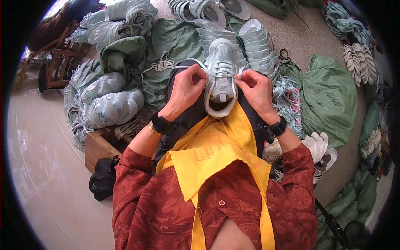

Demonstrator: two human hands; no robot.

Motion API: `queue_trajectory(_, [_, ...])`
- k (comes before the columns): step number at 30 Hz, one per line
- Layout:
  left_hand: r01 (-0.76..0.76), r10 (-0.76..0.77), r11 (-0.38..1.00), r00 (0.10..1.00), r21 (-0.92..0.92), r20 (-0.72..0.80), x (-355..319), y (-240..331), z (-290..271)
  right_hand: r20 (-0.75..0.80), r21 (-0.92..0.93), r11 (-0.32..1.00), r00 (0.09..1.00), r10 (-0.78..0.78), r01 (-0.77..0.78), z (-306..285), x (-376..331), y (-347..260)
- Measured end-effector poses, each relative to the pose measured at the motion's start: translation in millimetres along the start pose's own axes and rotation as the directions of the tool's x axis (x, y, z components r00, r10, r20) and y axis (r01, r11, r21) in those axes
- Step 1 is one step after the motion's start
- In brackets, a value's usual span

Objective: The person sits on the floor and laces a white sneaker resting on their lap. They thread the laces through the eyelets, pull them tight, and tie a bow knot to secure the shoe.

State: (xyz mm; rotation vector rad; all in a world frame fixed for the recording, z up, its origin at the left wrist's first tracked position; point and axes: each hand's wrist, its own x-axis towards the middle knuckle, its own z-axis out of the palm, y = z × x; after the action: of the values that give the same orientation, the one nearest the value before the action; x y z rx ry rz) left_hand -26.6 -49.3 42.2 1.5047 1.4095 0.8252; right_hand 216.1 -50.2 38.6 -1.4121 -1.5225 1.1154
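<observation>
A pale grey-green shoe upper rests between my knees, toe pointing away and the collar opening towards me. White laces cross over its tongue. On the left side, my left hand pinches the shoelace by the eyelet edge. Opposite it, my right hand has thumb and forefinger closed on the lace at the right edge. A loose lace end trails off beyond my left hand onto green cloth. The yellow apron lies over my lap just below the upper.
Bundled pale uppers lie at the left, with more stacked uppers beyond my knees. A green sack sits at the right. A wooden box stands near my left elbow. Off to the far left is a wooden chair.
</observation>
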Motion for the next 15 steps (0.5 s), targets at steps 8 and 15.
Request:
queue_trajectory(8, [-0.012,0.005,0.991,0.999,-0.133,-0.054,4,-11,5,0.031,0.054,0.998,0.999,0.027,-0.029,-5,4,7])
queue_trajectory(15, [-0.013,0.015,0.999,0.997,0.03,-0.077,1,2,5,0.015,0.093,0.996,1.0,0.016,-0.017,-6,2,8])
